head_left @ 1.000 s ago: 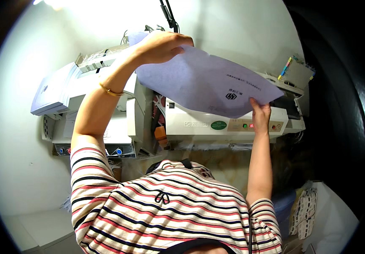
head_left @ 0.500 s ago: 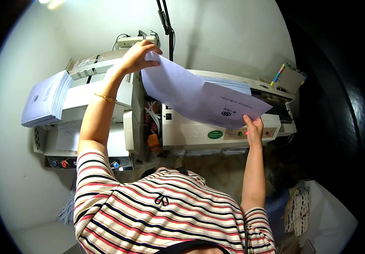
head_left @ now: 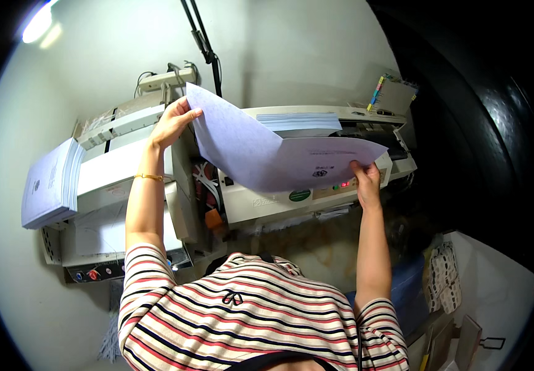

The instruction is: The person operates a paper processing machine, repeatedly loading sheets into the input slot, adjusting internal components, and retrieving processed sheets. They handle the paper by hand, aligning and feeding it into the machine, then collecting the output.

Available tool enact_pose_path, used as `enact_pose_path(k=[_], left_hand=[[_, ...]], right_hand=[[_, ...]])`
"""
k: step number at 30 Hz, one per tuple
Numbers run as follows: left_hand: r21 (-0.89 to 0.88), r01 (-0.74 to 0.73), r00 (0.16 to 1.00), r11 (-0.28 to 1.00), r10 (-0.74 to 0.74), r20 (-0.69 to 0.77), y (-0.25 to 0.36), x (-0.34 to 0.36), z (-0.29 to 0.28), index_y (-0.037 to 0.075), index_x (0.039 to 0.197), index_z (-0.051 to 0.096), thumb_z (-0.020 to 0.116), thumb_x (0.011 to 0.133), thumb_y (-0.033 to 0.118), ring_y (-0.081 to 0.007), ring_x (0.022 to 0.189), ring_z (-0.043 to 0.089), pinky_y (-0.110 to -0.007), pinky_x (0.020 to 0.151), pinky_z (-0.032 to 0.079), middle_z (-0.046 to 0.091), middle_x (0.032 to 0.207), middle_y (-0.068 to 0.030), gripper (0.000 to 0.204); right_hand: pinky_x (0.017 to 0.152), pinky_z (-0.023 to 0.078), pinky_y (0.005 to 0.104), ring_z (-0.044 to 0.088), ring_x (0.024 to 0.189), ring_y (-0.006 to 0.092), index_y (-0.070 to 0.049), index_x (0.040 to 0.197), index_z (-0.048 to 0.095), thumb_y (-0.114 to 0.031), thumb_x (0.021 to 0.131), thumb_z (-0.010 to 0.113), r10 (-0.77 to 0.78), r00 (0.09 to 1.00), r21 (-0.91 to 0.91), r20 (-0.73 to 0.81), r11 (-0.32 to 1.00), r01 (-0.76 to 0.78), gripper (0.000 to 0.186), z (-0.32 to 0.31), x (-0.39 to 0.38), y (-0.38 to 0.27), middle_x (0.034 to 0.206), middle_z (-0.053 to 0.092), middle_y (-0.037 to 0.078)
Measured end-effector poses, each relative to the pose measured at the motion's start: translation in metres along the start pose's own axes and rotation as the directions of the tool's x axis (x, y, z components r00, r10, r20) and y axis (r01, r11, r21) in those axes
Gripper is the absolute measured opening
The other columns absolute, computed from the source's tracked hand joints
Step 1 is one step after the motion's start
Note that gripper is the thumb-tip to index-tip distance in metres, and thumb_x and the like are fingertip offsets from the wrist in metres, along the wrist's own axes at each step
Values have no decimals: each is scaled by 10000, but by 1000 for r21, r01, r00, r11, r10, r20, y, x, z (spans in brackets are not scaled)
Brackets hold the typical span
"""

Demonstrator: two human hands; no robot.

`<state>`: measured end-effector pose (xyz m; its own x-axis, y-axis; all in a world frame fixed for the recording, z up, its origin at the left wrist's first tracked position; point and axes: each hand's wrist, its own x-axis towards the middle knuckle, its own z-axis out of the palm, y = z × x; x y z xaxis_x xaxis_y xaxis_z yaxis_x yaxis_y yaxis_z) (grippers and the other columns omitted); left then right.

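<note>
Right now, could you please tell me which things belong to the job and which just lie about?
Seemingly in use: lilac sheet, held by left hand and right hand; cream machine behind it; lilac-covered stack at left.

Seemingly just lying about: orange object; pale power strip.

Ahead of me a plain, pale wall (head_left: 310,43) spans the view, crossed by a faint vertical shadow, with 1 bright lamp (head_left: 37,25) shining at my upper left and a jointed black stand (head_left: 204,47) of 2 rods before it. To my right the room falls into darkness, where I make out a glossy black surface (head_left: 517,93). Lower on that side I see a dim blue object (head_left: 397,290) near a patterned cloth (head_left: 445,276) and a pale panel (head_left: 493,278), while the yellowish, marbled surface (head_left: 316,250) below could be floor or table.
</note>
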<state>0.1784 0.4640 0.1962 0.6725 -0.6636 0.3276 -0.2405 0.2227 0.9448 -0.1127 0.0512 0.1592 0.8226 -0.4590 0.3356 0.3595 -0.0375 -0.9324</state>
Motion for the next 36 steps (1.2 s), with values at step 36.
enact_pose_path(k=[36], left_hand=[[-463, 199, 978, 864, -144, 151, -14, 0, 345, 19, 1167, 576, 782, 827, 189, -166, 963, 618, -321, 863, 508, 657, 1079, -82, 432]], right_hand=[[728, 487, 254, 593, 798, 98, 22, 924, 612, -183, 792, 802, -143, 821, -354, -552, 932, -76, 309, -46, -112, -93, 891, 678, 75]])
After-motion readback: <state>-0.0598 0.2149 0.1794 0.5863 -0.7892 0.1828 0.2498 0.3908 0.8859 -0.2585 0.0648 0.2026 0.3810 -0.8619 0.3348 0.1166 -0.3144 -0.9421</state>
